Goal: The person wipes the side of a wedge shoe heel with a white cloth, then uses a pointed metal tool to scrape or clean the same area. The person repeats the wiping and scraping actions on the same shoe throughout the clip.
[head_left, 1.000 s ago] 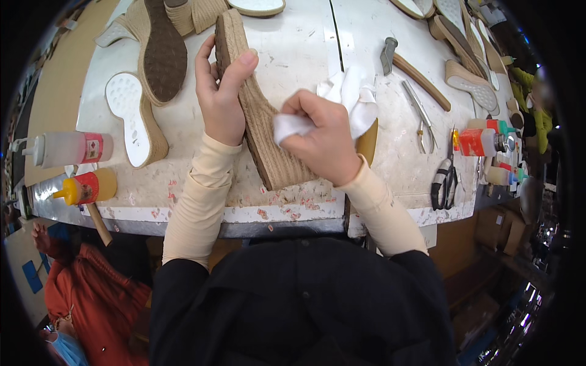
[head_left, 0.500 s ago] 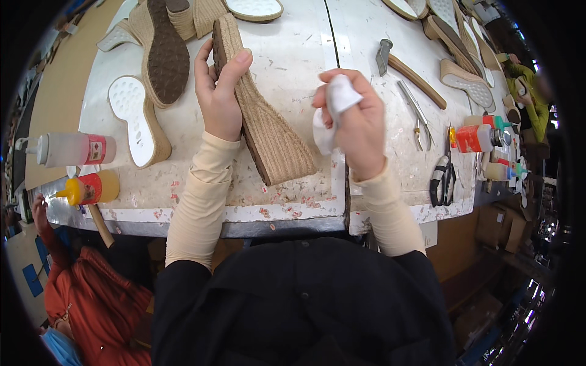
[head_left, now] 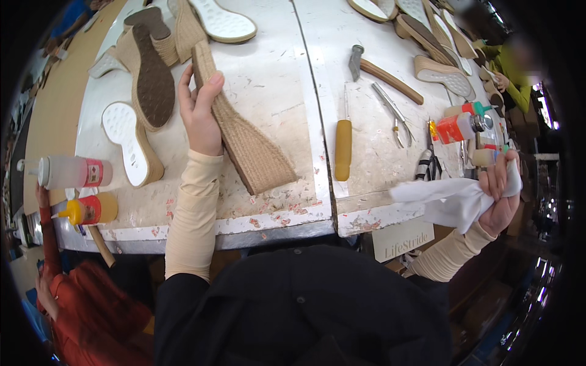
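Observation:
My left hand (head_left: 203, 116) is closed around the narrow toe end of a wedge shoe sole (head_left: 253, 146) wrapped in tan woven rope. The sole is held on its side, thick heel end toward me, its brown underside to the left. Out at the right, past the table's front edge, my right hand (head_left: 502, 195) grips a crumpled white cloth (head_left: 458, 201), one end of which trails left over the table. A screwdriver-like tool with a yellow handle (head_left: 343, 149) lies on the table between my hands.
A hammer (head_left: 390, 79), pliers (head_left: 395, 113) and black-handled cutters (head_left: 429, 163) lie at right, near squeeze bottles (head_left: 458, 127). More wedge soles (head_left: 131, 143) lie at left and far right. A clear bottle (head_left: 73, 172) and yellow bottle (head_left: 97, 209) stand left. People work on both sides.
My right hand has swung far to the right with the white cloth, which now hangs more spread out. The yellow-handled tool has come into sight. My left hand still holds the wedge sole.

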`<action>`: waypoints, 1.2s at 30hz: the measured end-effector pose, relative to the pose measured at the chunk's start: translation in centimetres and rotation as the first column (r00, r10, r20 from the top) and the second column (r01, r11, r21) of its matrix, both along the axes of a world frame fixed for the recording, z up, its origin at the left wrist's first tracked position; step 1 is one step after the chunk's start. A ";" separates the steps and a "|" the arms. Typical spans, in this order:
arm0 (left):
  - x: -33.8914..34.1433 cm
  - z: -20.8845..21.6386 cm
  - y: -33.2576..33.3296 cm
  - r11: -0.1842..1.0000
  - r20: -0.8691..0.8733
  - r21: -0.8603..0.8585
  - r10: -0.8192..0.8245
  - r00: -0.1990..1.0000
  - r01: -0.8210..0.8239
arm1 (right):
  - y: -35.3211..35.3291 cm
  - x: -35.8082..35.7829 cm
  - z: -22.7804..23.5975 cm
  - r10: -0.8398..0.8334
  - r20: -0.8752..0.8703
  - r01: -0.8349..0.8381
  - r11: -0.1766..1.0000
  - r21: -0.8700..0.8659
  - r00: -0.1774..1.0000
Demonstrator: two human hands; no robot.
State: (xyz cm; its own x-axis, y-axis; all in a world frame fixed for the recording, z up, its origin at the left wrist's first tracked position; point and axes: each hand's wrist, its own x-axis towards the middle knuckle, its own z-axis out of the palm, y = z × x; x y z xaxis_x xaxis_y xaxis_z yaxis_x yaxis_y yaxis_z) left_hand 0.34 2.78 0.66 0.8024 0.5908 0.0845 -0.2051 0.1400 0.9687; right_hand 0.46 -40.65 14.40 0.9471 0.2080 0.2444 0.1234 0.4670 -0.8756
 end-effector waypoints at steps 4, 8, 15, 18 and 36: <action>0.4 -0.9 0.6 1.000 0.015 -0.005 0.003 1.000 -0.003 | -4.4 0.8 -1.0 -0.486 0.168 0.507 0.747 -0.430 0.858; 0.6 -1.4 1.2 1.000 0.017 -0.019 -0.025 1.000 0.025 | -8.9 3.6 -2.7 -0.699 0.177 0.681 0.555 -0.478 0.693; 0.6 -1.6 1.1 1.000 -0.033 -0.015 0.002 0.999 -0.002 | -11.0 10.9 -4.6 -0.802 0.167 0.630 0.303 -0.715 0.574; 0.6 -1.6 1.2 1.000 -0.032 -0.029 -0.006 0.999 0.005 | -11.8 12.8 -5.0 -0.801 0.086 0.579 0.348 -0.737 0.592; 0.0 1.0 -0.6 0.996 -0.009 -0.086 0.020 1.000 -0.021 | -19.4 17.1 -8.1 -0.601 -0.241 0.238 0.605 -0.760 0.762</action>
